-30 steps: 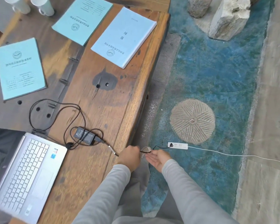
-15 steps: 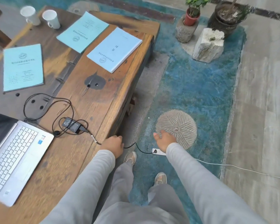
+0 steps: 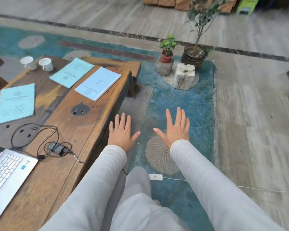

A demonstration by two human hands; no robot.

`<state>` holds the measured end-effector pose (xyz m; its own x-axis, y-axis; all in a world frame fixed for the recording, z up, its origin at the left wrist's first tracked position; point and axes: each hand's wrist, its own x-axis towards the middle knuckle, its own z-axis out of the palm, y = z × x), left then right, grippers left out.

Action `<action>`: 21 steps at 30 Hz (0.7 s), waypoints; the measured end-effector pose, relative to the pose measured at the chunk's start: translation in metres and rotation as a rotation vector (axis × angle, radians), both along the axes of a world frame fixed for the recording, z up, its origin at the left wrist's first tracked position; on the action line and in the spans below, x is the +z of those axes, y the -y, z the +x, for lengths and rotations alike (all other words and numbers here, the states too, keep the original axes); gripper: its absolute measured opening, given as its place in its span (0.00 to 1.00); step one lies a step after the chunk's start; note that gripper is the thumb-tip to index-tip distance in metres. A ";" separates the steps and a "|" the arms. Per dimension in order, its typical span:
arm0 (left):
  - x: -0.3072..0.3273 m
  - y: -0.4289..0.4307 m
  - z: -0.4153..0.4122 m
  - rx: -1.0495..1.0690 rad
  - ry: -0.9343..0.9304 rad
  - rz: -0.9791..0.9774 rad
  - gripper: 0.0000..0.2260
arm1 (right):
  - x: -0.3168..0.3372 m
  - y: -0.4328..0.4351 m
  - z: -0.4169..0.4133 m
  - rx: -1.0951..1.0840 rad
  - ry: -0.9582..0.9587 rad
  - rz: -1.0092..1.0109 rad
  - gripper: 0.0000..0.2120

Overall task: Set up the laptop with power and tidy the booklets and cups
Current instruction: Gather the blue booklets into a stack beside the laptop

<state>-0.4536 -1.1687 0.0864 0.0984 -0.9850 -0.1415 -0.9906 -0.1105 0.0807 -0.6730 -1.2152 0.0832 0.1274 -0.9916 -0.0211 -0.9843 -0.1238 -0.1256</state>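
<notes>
My left hand (image 3: 122, 131) and my right hand (image 3: 175, 128) are held out flat in front of me with fingers spread, both holding nothing, beside the wooden table's (image 3: 83, 130) right edge. A silver laptop (image 3: 5, 177) lies open at the table's near left. Its black power adapter (image 3: 56, 148) and looped cable rest on the wood, and the cable drops over the edge toward a white power strip (image 3: 155, 177) on the floor. Three blue booklets (image 3: 16, 103) (image 3: 72, 72) (image 3: 98, 83) lie spread on the table. Two white cups (image 3: 29, 62) (image 3: 46, 64) stand at the far end.
On the blue floor patch sit a round carved stone disc (image 3: 158, 155), a pale stone block (image 3: 183, 79), a small red potted plant (image 3: 167, 54) and a big dark pot with a tree (image 3: 194, 55). The strip's white cord (image 3: 257, 189) trails right across the floor.
Both hands have come up from the cable and power strip near the floor and spread open in the air. The view has tilted up, showing more floor and plants.
</notes>
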 end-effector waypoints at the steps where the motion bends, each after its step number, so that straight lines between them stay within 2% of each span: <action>1: 0.004 0.004 -0.005 -0.007 0.006 -0.028 0.38 | 0.003 0.003 -0.006 -0.015 -0.003 -0.023 0.45; 6: 0.013 0.028 -0.018 0.004 0.036 -0.105 0.39 | 0.014 0.025 -0.026 -0.064 0.033 -0.093 0.45; 14: -0.010 0.073 -0.016 0.049 0.090 -0.150 0.41 | 0.017 0.072 -0.031 -0.030 0.039 -0.148 0.44; 21: -0.020 0.154 0.018 0.155 0.082 -0.147 0.42 | 0.014 0.166 -0.005 0.055 0.023 -0.150 0.45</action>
<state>-0.4358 -1.3225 0.0664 0.2555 -0.9667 0.0170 -0.9666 -0.2550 0.0268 -0.6782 -1.3813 0.0973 0.1807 -0.9749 0.1303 -0.9725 -0.1969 -0.1241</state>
